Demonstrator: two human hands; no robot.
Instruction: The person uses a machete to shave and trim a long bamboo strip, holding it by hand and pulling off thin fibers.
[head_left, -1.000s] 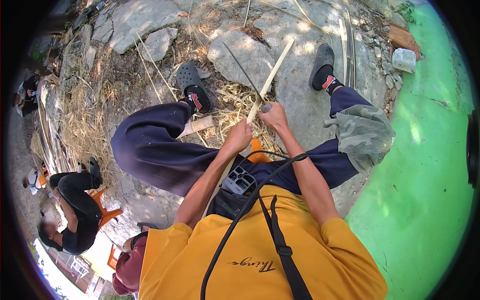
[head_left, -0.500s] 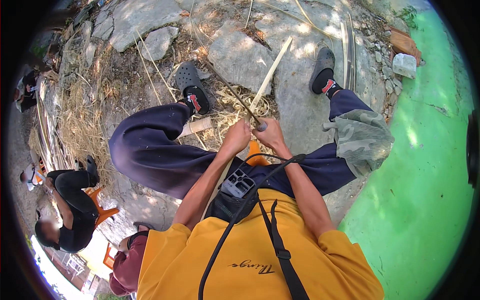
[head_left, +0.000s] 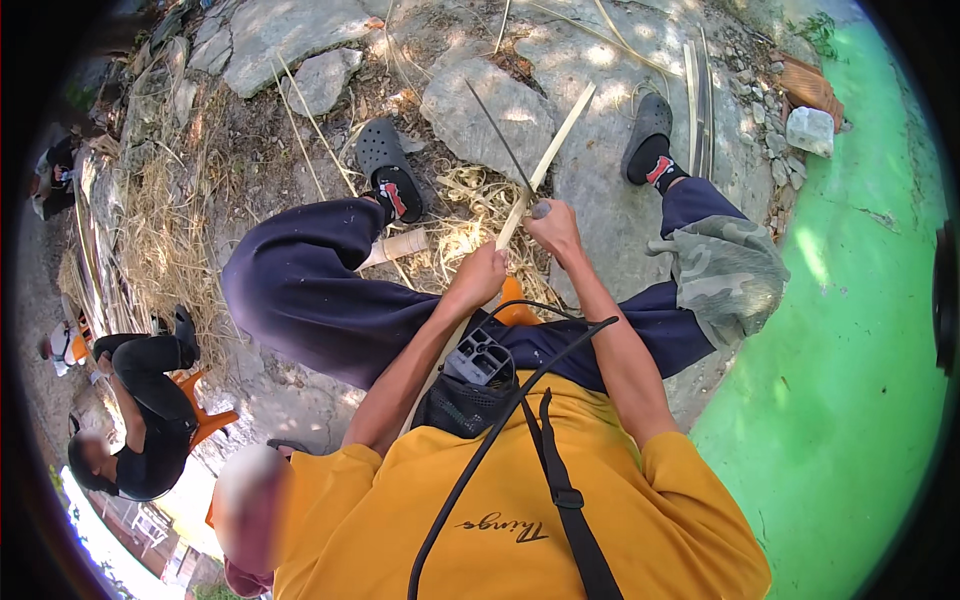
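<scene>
My left hand (head_left: 482, 272) is closed round the near part of a pale bamboo strip (head_left: 558, 142). The strip slants away from me to the far right. My right hand (head_left: 555, 230) grips the handle of a long, thin-bladed knife (head_left: 502, 139), farther out than my left hand. Its dark blade points far left and meets the strip's edge close to the handle; whether it cuts in I cannot tell. Curled bamboo shavings (head_left: 462, 232) lie on the ground beyond my hands. A short bamboo piece (head_left: 397, 248) rests beside my left leg.
My feet in dark clogs (head_left: 382, 150) stand on uneven stone slabs (head_left: 488, 112). Long strips (head_left: 690, 110) lie past my right foot. A green surface (head_left: 830, 400) runs along the right. At left, a person in black (head_left: 150, 440) sits on an orange stool (head_left: 207, 408); another person (head_left: 245, 510) is close behind.
My right hand and the knife have moved away from me along the strip, apart from my left hand. The person close behind at left has come further into view.
</scene>
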